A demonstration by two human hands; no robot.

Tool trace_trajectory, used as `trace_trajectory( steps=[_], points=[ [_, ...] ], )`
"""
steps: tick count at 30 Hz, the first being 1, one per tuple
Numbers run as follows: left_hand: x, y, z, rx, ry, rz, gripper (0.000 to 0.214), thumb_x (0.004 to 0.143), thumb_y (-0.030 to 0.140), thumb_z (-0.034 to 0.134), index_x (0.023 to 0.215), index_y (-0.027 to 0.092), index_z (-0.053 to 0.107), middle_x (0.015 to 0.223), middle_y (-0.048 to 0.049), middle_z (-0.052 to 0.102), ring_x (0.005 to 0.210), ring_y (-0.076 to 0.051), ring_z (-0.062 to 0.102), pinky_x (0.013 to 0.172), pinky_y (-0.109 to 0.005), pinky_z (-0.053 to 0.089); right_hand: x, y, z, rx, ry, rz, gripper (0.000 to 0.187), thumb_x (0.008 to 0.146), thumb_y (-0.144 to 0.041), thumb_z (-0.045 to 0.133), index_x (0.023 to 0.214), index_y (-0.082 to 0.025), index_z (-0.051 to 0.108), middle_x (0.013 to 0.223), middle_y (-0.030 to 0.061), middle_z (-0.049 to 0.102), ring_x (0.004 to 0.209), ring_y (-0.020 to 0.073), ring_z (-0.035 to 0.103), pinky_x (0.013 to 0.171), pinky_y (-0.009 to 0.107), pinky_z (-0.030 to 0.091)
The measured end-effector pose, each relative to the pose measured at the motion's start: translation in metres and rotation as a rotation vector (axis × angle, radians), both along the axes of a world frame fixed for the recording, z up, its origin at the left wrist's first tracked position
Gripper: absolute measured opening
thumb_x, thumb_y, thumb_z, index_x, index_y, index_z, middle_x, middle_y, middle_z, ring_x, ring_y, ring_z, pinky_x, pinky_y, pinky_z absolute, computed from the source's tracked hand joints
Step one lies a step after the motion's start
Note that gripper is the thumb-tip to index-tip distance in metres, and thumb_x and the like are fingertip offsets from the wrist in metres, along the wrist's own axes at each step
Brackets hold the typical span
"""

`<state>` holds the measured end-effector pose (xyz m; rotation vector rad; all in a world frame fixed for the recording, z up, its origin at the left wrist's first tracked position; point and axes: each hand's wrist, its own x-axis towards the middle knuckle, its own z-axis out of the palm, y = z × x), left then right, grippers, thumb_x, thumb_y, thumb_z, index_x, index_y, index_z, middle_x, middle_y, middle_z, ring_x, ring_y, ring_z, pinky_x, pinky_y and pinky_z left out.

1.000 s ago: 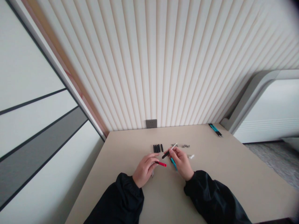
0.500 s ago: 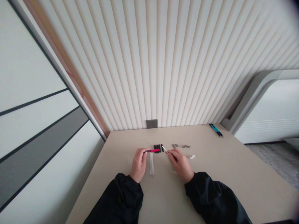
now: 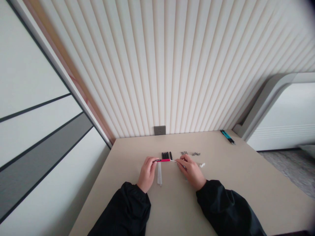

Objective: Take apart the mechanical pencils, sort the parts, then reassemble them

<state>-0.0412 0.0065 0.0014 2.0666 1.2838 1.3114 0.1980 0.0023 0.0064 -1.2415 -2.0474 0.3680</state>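
Observation:
My left hand (image 3: 147,171) pinches a red pen barrel (image 3: 162,160) and holds it level above the beige table (image 3: 221,196). My right hand (image 3: 190,168) is closed on a thin white refill (image 3: 173,161) whose tip meets the barrel's right end. Several white refills (image 3: 159,173) lie in a bundle on the table just right of my left hand. A row of several black pen parts (image 3: 166,155) lies just beyond the red barrel.
Small grey metal bits (image 3: 190,153) lie in a row beyond my right hand, and a small white piece (image 3: 202,165) lies to its right. Teal and black pens (image 3: 227,136) rest at the table's far right corner. A grey wall socket (image 3: 159,130) sits on the ribbed wall.
My left hand carried the red barrel up and turned it level. My right hand lost the black and teal parts from view and brought a white refill to the barrel's end.

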Motion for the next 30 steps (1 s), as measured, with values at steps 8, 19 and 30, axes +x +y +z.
trace_trajectory(
  steps=[8, 19, 30],
  points=[
    [0.000, -0.003, -0.003, -0.108, 0.023, -0.153, 0.020, 0.095, 0.024, 0.048, 0.111, 0.021, 0.059, 0.101, -0.0058, 0.064, 0.094, -0.018, 0.060, 0.084, -0.031, 0.049, 0.000, 0.003, -0.003, 0.007, 0.101, 0.102, 0.024, 0.092, -0.029, 0.054, 0.113, -0.026, 0.064, 0.091, 0.0052, 0.065, 0.088, 0.0209, 0.060, 0.080, 0.035, 0.051],
    [-0.001, -0.003, -0.002, -0.210, -0.062, -0.126, 0.018, 0.092, 0.031, 0.054, 0.100, 0.019, 0.065, 0.094, -0.0043, 0.068, 0.086, -0.017, 0.062, 0.080, -0.029, 0.049, -0.006, -0.002, 0.008, -0.224, 0.420, 0.101, 0.016, 0.088, -0.032, 0.059, 0.086, -0.020, 0.070, 0.089, 0.0058, 0.064, 0.086, 0.0193, 0.061, 0.079, 0.031, 0.048],
    [0.000, -0.002, -0.007, -0.282, -0.164, -0.079, 0.020, 0.090, 0.033, 0.056, 0.099, 0.018, 0.066, 0.094, -0.0047, 0.070, 0.085, -0.018, 0.064, 0.079, -0.029, 0.050, -0.005, 0.005, -0.013, -0.403, 0.754, 0.122, 0.041, 0.085, -0.036, 0.063, 0.123, -0.022, 0.054, 0.104, 0.0088, 0.068, 0.094, 0.0205, 0.064, 0.082, 0.035, 0.051]
  ],
)
